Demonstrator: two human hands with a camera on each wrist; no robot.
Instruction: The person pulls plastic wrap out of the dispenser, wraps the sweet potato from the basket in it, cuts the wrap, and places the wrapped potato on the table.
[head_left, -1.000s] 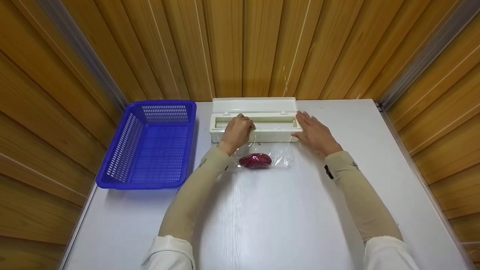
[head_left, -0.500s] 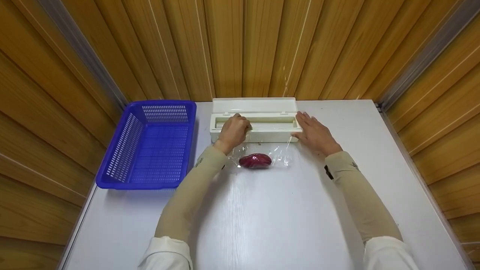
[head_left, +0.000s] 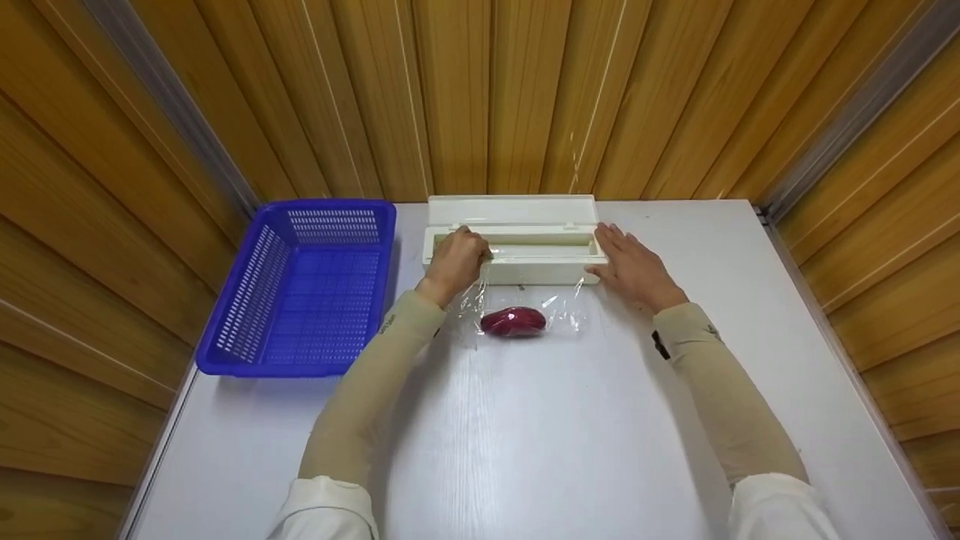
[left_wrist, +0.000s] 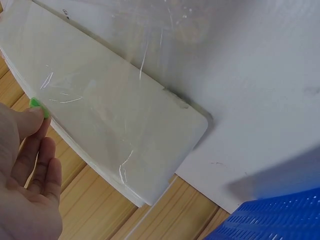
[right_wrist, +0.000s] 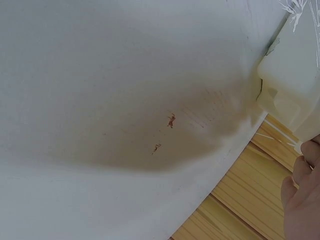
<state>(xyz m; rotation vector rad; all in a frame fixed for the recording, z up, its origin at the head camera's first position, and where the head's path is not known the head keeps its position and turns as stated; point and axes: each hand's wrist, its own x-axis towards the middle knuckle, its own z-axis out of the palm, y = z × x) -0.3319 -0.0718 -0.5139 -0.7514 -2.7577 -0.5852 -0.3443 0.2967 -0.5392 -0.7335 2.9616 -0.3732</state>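
Observation:
A white cling film dispenser stands at the back of the table, its lid raised and a roll in its trough. My left hand is at its left part; in the left wrist view the thumb and finger pinch a small green slide cutter on the dispenser's edge. My right hand rests with fairly straight fingers against the dispenser's right end. Clear cling film hangs over the front and covers a dark red, oval, glossy item on the table.
A blue perforated plastic basket stands left of the dispenser, beside the left forearm. Wood-panelled walls enclose the white table at the back and sides. Small reddish specks mark the tabletop in the right wrist view.
My left hand has slid leftward along the dispenser's front edge, and more of the film's left part shows. The right hand has stayed at the right end.

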